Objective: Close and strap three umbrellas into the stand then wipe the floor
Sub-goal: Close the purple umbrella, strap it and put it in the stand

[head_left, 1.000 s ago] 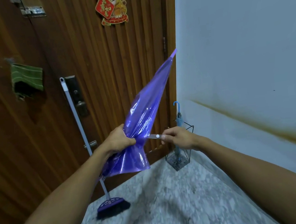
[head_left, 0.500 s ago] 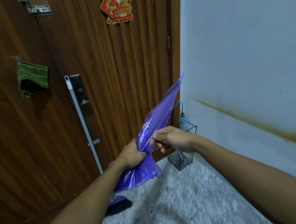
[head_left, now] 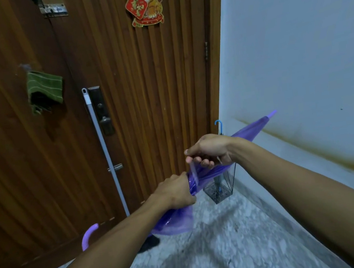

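door (head_left: pixel 143 93) beyond both hands | stand (head_left: pixel 221 189) just past right hand, blue umbrella (head_left: pixel 220 128) in it | purple umbrella (head_left: pixel 208 174) across both hands, tip up-right | left hand (head_left: pixel 174 192) grips bunched canopy | right hand (head_left: pixel 209 151) pinches strap (head_left: pixel 193 172), wrapping | risk: loose left grip lets folds spring, strap slips off

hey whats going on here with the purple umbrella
A person is closing up a purple umbrella by the wooden door. The left hand grips the gathered canopy around its middle, while the right hand pinches the thin strap and draws it across the folds. It is not strapped yet. A blue umbrella already stands in the wire stand in the corner. A broom leans on the door.
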